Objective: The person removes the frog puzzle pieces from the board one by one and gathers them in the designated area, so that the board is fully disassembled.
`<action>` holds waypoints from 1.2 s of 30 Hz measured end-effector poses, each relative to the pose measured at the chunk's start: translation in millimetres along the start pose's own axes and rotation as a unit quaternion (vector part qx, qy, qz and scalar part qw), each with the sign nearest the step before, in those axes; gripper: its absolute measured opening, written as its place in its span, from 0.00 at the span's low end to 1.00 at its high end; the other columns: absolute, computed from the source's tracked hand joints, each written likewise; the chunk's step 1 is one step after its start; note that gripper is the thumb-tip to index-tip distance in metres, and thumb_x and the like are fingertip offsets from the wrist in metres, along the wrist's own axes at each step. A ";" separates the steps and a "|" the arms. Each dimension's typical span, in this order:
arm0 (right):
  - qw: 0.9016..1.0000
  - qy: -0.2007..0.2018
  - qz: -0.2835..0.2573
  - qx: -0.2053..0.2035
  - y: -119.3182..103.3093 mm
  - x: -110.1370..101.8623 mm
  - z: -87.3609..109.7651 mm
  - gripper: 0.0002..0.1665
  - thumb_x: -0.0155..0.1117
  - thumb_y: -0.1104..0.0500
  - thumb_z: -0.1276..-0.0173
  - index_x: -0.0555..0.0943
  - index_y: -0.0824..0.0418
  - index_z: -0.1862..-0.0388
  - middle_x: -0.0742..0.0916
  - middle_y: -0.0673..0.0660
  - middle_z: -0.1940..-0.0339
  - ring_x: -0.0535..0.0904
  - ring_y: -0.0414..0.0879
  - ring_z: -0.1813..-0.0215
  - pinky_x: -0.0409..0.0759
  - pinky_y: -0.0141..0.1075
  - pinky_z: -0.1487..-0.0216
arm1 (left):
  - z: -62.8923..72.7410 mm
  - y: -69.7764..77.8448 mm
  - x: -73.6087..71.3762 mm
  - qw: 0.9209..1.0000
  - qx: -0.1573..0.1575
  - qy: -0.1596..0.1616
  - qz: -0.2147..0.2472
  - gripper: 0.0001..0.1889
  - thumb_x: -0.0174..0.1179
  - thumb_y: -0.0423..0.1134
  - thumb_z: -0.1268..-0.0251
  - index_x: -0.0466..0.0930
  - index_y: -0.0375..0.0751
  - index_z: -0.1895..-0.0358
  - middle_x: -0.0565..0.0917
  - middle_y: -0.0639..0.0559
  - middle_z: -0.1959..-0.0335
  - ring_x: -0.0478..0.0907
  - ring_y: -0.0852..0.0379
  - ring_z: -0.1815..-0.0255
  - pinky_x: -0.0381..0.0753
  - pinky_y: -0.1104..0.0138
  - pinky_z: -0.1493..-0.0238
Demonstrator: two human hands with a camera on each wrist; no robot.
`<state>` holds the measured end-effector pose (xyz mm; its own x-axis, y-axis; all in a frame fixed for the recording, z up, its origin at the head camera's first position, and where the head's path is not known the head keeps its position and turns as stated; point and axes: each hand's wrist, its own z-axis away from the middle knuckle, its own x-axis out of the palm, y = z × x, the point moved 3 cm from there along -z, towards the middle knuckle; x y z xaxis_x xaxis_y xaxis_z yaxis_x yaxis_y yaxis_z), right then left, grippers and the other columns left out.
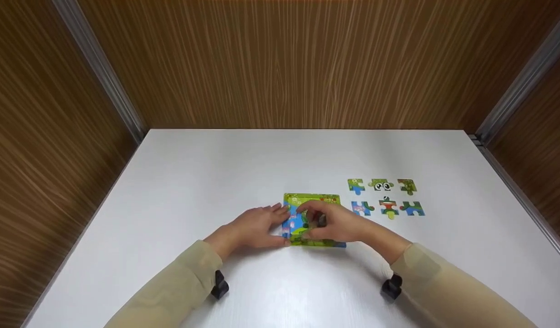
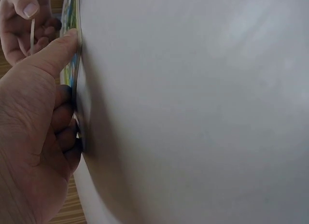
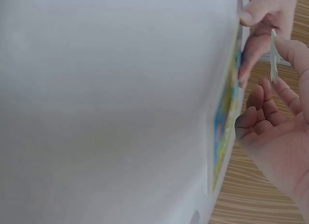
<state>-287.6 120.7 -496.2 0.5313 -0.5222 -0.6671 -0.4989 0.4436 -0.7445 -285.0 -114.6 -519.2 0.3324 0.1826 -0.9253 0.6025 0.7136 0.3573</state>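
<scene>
A colourful puzzle board (image 1: 321,243), green round its rim with blue and pink inside, lies flat on the white table. My left hand (image 1: 257,227) rests at its left side, fingers extended, with the fingertips and thumb touching that edge. Over the board, my right hand (image 1: 338,222) pinches a thin puzzle piece (image 3: 273,60) between thumb and fingers. Seen edge-on in both wrist views, the piece stands clear of the board, and its printed face is hidden. Part of the board's picture is covered by the right hand.
Right of the board lie several loose puzzle pieces in two rows, among them an eyes piece (image 1: 381,185) and a red-and-green piece (image 1: 389,207). Wood-grain panels (image 1: 280,64) enclose the white table (image 1: 193,173) at the back and sides.
</scene>
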 end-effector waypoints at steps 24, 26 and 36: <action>0.994 0.046 0.067 0.071 45.9 -59.9 96.4 0.33 0.79 0.53 0.32 0.81 0.55 0.29 0.83 0.51 0.54 0.77 0.50 0.51 0.79 0.36 0.53 | 1.2 1.4 0.7 1.000 -0.010 -0.002 0.020 0.43 0.60 0.63 0.28 0.64 0.43 0.17 0.61 0.48 0.16 0.55 0.42 0.15 0.59 0.46 0.19; 0.994 0.045 0.070 0.077 50.1 -60.9 102.3 0.32 0.79 0.54 0.32 0.81 0.54 0.30 0.82 0.50 0.55 0.77 0.50 0.51 0.78 0.35 0.54 | 1.2 0.7 1.5 1.000 -0.010 -0.001 0.017 0.43 0.60 0.63 0.28 0.64 0.43 0.17 0.61 0.48 0.16 0.55 0.42 0.15 0.59 0.46 0.19; 0.990 0.052 0.071 0.113 65.7 -60.6 119.2 0.30 0.81 0.59 0.36 0.84 0.54 0.35 0.80 0.53 0.57 0.74 0.50 0.53 0.75 0.34 0.56 | 0.1 -0.3 2.5 1.000 -0.007 0.002 0.016 0.43 0.59 0.63 0.27 0.64 0.43 0.17 0.61 0.48 0.16 0.55 0.43 0.15 0.59 0.47 0.19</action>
<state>-271.0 268.4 -507.7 0.3879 -0.5099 -0.7678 -0.3912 0.6632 -0.6381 -284.3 -114.5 -521.6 0.3490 0.2086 -0.9136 0.5817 0.7161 0.3858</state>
